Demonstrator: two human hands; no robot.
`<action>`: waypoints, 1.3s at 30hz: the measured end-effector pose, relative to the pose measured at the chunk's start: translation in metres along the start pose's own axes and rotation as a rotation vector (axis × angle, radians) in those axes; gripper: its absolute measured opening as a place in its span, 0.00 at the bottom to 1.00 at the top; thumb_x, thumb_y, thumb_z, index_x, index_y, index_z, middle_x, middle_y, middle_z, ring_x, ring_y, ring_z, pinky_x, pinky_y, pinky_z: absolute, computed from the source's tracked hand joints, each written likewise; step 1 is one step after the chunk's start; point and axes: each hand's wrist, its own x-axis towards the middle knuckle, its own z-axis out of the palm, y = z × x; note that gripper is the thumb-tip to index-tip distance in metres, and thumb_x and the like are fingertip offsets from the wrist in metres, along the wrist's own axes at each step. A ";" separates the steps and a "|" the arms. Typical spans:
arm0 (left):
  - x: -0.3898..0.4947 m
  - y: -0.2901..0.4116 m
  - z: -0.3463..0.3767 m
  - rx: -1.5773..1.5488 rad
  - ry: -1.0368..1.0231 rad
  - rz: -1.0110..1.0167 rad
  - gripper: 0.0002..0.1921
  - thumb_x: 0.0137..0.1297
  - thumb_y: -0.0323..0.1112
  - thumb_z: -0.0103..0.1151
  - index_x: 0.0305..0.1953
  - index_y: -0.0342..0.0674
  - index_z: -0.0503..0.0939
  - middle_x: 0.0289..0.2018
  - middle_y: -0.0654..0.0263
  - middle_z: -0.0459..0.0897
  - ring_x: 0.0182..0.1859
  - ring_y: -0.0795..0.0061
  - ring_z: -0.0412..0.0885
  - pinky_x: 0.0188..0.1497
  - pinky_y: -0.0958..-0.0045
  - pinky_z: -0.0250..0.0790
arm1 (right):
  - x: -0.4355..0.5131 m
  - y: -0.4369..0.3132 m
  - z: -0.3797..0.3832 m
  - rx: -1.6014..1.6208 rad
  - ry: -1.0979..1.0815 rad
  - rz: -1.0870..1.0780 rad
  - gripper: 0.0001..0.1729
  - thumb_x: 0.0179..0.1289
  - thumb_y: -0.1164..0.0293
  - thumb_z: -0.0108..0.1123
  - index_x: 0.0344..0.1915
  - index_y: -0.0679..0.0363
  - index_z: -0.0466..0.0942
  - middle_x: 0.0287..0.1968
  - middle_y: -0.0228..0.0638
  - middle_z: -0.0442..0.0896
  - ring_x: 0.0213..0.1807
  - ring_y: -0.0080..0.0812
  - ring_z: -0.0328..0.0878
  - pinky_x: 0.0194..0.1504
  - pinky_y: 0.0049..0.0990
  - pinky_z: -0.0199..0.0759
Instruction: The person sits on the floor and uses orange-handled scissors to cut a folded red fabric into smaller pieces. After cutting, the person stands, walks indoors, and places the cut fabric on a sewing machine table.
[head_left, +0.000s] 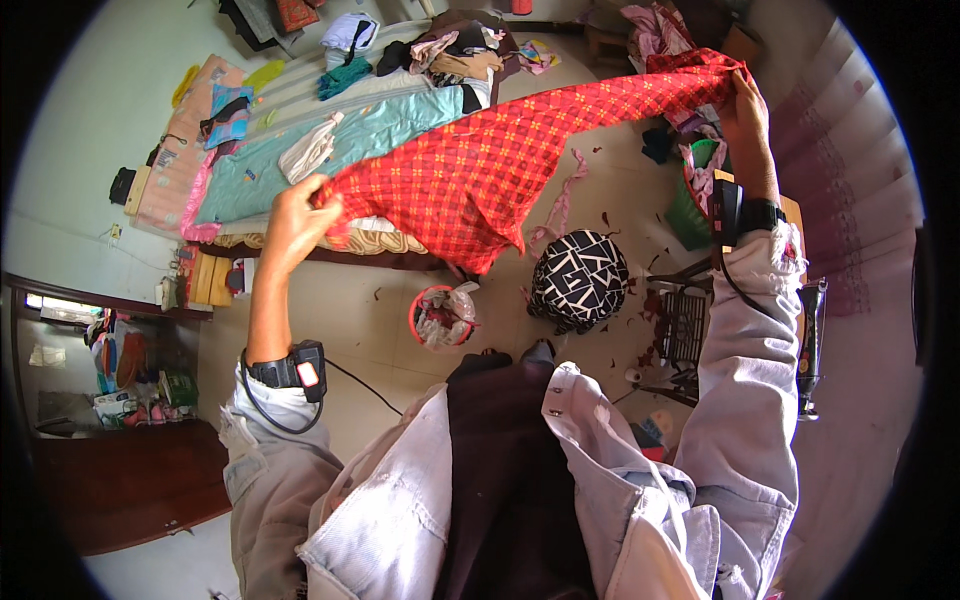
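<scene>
A red patterned cloth (480, 165) with yellow flower-like marks is stretched in the air between my two hands. My left hand (298, 217) pinches its lower left end, and that edge looks blurred. Up at the far right, my right hand (742, 109) grips the other end, where the fabric bunches into a narrow strip. A loose corner of the cloth hangs down in the middle, above the floor. Part of the bed behind is hidden by the cloth.
A bed (255, 180) with heaped clothes (461, 56) stands ahead. On the floor are a bin with a plastic liner (444, 315), a black-and-white patterned stool (579, 281) and scattered scraps. To my right are a green basket (688, 214) and a treadle sewing machine (810, 349).
</scene>
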 end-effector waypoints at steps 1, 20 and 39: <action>0.002 -0.005 -0.001 -0.039 0.065 -0.029 0.10 0.66 0.34 0.61 0.41 0.32 0.79 0.30 0.71 0.80 0.32 0.87 0.70 0.34 0.75 0.68 | 0.000 0.000 -0.005 0.019 -0.007 0.000 0.11 0.74 0.71 0.52 0.52 0.59 0.75 0.45 0.36 0.84 0.42 0.35 0.84 0.42 0.36 0.82; -0.002 0.051 0.094 -0.851 -0.011 -0.120 0.22 0.76 0.45 0.52 0.61 0.34 0.73 0.53 0.65 0.79 0.53 0.79 0.77 0.56 0.73 0.72 | -0.176 0.114 0.072 -0.233 -0.625 0.386 0.35 0.63 0.62 0.69 0.67 0.56 0.66 0.54 0.33 0.77 0.55 0.31 0.76 0.54 0.34 0.74; -0.037 0.032 0.149 -0.366 0.194 -0.319 0.21 0.75 0.47 0.53 0.52 0.32 0.77 0.45 0.62 0.83 0.46 0.71 0.81 0.52 0.70 0.72 | -0.245 0.167 0.071 -1.038 -0.859 0.042 0.50 0.50 0.44 0.73 0.65 0.62 0.66 0.60 0.51 0.73 0.64 0.54 0.67 0.65 0.45 0.62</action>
